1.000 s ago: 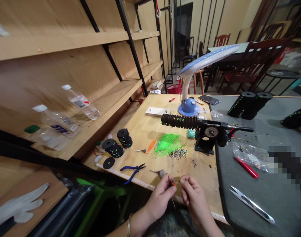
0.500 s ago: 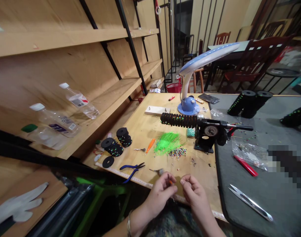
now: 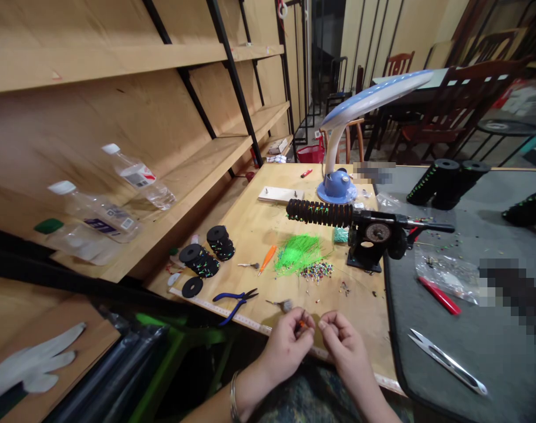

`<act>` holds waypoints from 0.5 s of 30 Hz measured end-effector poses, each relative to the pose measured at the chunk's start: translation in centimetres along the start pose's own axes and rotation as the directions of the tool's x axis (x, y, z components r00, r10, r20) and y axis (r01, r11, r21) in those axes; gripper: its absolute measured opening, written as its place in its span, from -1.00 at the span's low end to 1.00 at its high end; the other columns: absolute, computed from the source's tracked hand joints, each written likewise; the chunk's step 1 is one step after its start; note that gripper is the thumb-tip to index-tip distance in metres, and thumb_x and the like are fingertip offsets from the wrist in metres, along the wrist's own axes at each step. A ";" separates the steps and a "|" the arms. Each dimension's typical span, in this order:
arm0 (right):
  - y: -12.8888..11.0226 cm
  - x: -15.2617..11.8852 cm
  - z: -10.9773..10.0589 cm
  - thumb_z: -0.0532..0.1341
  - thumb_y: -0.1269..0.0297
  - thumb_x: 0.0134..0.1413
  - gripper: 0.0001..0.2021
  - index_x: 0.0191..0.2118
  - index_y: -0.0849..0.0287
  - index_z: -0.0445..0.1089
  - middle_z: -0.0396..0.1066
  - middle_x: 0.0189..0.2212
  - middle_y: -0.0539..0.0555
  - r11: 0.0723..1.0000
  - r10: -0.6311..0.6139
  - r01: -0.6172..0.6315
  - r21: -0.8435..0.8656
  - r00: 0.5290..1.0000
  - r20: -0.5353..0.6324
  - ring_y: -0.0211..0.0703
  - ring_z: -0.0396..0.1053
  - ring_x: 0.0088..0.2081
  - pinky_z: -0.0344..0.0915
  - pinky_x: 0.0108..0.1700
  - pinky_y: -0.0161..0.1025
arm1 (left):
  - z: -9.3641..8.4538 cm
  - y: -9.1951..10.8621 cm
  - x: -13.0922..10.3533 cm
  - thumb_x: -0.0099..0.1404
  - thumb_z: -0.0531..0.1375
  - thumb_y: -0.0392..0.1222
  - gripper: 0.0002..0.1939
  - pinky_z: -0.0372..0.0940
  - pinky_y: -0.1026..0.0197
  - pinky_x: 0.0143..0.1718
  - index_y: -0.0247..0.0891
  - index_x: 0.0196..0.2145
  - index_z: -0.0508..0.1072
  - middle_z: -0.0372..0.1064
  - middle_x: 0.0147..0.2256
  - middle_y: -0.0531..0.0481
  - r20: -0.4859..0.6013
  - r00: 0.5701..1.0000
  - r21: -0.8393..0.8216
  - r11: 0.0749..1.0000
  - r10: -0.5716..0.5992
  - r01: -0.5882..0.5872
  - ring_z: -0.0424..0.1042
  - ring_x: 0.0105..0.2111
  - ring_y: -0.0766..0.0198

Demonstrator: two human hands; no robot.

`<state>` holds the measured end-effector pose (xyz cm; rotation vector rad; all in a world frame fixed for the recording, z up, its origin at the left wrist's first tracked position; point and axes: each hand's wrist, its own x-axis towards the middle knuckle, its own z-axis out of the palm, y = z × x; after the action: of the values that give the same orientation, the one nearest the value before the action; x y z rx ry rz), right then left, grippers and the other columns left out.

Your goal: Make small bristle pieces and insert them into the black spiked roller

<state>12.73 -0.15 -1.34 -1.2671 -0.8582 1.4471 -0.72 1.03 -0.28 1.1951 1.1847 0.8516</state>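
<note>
My left hand (image 3: pixel 291 341) is closed round a small orange piece (image 3: pixel 300 325), mostly hidden by the fingers. My right hand (image 3: pixel 343 337) is pinched close beside it, a narrow gap apart; what its fingertips hold, if anything, is too small to make out. Both hands are over the front edge of the wooden table (image 3: pixel 360 329). Just beyond them lie a small tool with a grey end (image 3: pixel 286 305), a heap of coloured beads (image 3: pixel 316 271) and a bundle of bright green strands (image 3: pixel 299 252). Blue-handled pliers (image 3: pixel 238 301) rest to the left, near an orange pointed tool (image 3: pixel 268 258).
A black hand-cranked device (image 3: pixel 368 235) carrying a row of black foam discs stands behind the beads, below a blue desk lamp (image 3: pixel 338 187). Black foam spools (image 3: pixel 199 261) stand at left. Silver thread snips (image 3: pixel 447 361) and a red pen-like object (image 3: pixel 439 295) lie on the grey mat.
Both hands stay nearly in place, with the fingers shifting slightly and the left thumb changing its angle. The view has tilted a little. Objects on the table have not moved.
</note>
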 end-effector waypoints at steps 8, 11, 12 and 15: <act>-0.4 0.6 -0.7 0.23 0.04 0.01 -0.72 -0.44 0.18 0.40 0.18 -0.62 -0.10 0.969 -0.056 0.105 -0.224 0.975 0.213 -0.25 0.10 -0.54 0.05 -0.47 -0.33 | -1.1 0.8 -0.2 0.17 0.23 -0.17 -0.88 0.13 0.30 -0.43 -0.28 -0.39 0.45 0.32 -0.48 0.05 -0.027 0.998 0.033 0.998 0.055 -0.054 0.24 -0.47 0.30; -0.5 0.7 -0.9 0.20 0.14 0.03 -0.77 -0.53 0.16 0.33 0.10 -0.67 -0.12 0.929 -0.094 0.173 -0.327 0.965 0.243 -0.27 0.05 -0.57 -0.01 -0.50 -0.33 | -2.0 1.3 0.0 0.24 0.20 -0.13 -0.84 0.19 0.28 -0.33 -0.27 -0.32 0.47 0.38 -0.39 -0.01 -0.036 0.992 0.050 0.992 0.117 -0.115 0.31 -0.37 0.25; -0.6 0.7 -0.9 0.19 0.18 0.03 -0.78 -0.54 0.15 0.31 0.09 -0.67 -0.13 0.913 -0.117 0.201 -0.355 0.963 0.245 -0.28 0.04 -0.58 -0.02 -0.50 -0.33 | -2.2 1.5 0.2 0.26 0.19 -0.10 -0.82 0.19 0.28 -0.31 -0.27 -0.32 0.47 0.38 -0.37 -0.02 -0.049 0.990 0.052 0.990 0.131 -0.128 0.32 -0.35 0.24; -0.8 0.5 -1.0 0.15 0.28 0.04 -0.83 -0.53 0.13 0.26 0.12 -0.65 -0.12 0.848 -0.208 0.313 -0.427 0.939 0.275 -0.28 0.09 -0.57 -0.01 -0.50 -0.33 | -2.4 1.9 0.7 0.29 0.16 -0.01 -0.74 0.16 0.29 -0.39 -0.28 -0.31 0.45 0.31 -0.43 0.03 -0.087 0.986 0.020 0.990 0.141 -0.139 0.27 -0.43 0.29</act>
<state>13.90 0.47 -0.92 -1.2807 -1.5420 1.2085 -2.75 2.70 1.55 1.2747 1.1895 1.0119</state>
